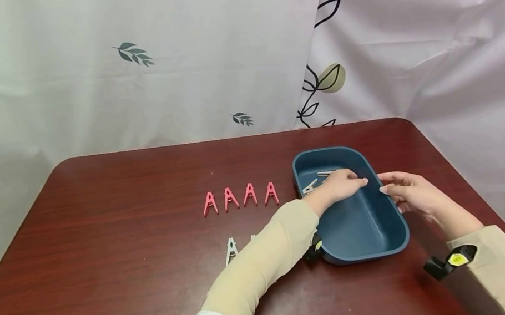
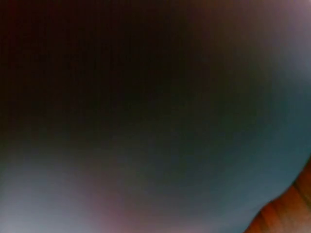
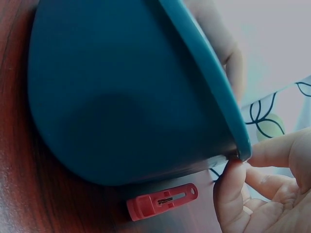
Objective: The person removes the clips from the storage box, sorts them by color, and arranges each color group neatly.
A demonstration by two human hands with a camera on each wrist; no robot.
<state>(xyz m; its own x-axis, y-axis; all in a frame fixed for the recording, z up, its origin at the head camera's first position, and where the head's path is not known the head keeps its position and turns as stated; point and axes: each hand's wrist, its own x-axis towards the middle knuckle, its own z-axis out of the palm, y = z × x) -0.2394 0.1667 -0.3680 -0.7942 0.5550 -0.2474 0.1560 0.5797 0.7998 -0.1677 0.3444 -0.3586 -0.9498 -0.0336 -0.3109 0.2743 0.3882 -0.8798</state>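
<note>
A dark blue plastic bin (image 1: pixel 358 234) stands on the right half of the table. My left hand (image 1: pixel 340 185) is reached into it, fingers bent downward; what lies under them is hidden. A pale clothespin (image 1: pixel 310 187) and a tan one (image 1: pixel 324 173) lie in the bin beside that hand. At the bin's right side, my right hand (image 1: pixel 413 194) pinches the rim between thumb and fingers. The right wrist view shows this pinch, with a red clothespin (image 3: pixel 163 201) on the table close to the bin's wall. The left wrist view is dark and blurred.
Several red clothespins (image 1: pixel 229 198) stand in a row left of the bin. A white clothespin (image 1: pixel 231 249) sits nearer, with another mostly hidden by the left sleeve (image 1: pixel 260 257). The dark red table (image 1: pixel 97 252) meets a white patterned cloth (image 1: pixel 170 93) behind.
</note>
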